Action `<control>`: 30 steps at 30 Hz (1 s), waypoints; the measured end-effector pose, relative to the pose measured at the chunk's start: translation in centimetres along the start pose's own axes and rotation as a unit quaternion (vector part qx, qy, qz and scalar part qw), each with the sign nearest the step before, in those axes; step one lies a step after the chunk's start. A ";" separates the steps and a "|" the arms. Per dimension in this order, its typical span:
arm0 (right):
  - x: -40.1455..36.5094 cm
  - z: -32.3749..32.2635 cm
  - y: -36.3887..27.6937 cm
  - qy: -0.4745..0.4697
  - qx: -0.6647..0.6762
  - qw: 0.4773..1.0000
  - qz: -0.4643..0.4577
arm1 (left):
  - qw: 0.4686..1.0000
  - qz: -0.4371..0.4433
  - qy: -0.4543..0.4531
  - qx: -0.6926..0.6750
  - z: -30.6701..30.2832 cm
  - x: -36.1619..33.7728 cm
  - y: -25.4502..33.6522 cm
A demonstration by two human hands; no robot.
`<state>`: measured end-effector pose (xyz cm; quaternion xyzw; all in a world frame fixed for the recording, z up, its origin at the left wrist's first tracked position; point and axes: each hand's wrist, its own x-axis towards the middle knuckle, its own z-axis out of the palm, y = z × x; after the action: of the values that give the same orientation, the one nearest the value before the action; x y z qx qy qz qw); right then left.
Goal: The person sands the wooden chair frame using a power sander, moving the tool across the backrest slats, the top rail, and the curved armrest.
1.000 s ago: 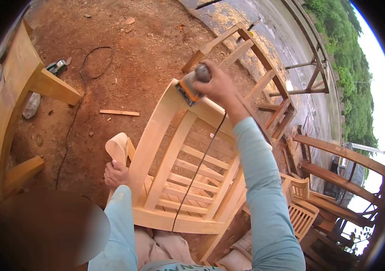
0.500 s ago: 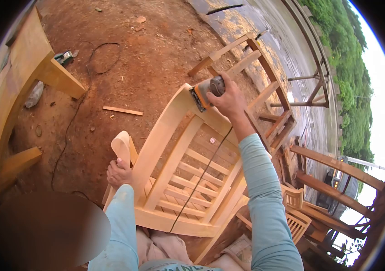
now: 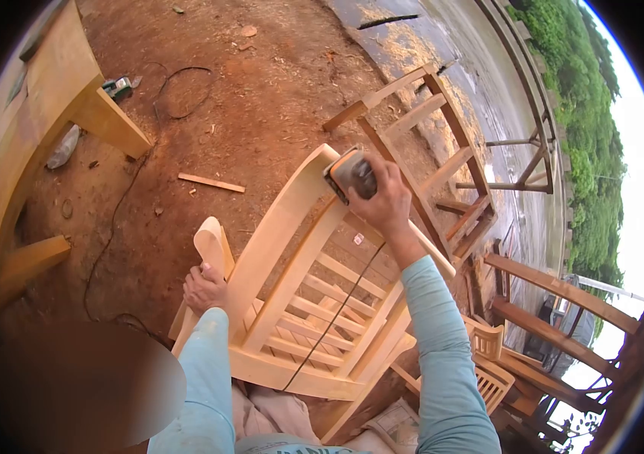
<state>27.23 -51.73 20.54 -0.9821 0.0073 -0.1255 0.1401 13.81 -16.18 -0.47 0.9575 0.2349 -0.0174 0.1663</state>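
Right hand (image 3: 387, 198) grip closed round sander (image 3: 347, 171), upper centre of frame, at top corner of chair (image 3: 279, 218). Sander turned since earlier; contact patch likely shifted. Left hand (image 3: 204, 289) clasping armrest (image 3: 209, 236), left of centre.

Pale blue sleeves (image 3: 443, 325), beige trousers (image 3: 270, 412), lettered shirt (image 3: 291, 445)

Pale honey-coloured wooden chair (image 3: 280, 218), its slats (image 3: 350, 275) forming light stripes with darker gaps between. At its upper corner, an orange and grey sander (image 3: 350, 174); a thin black cord (image 3: 335, 316) crosses the slats. Plain light-blue sleeves (image 3: 443, 333), beige trousers (image 3: 270, 415). Reddish-brown ground (image 3: 276, 106) with pale flecks; near its far edge, a darker brown frame (image 3: 445, 169). Bright green trees (image 3: 564, 83).
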 end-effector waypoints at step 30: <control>-22.5 -2.6 13.5 0.271 -0.139 0.877 0.371 | 0.998 0.028 0.051 0.009 1.0 -0.2 -0.5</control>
<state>5.12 -64.28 13.71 -0.8441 0.4263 -0.3237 0.0305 13.48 -16.16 -1.52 0.9648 0.2158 0.0343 0.1462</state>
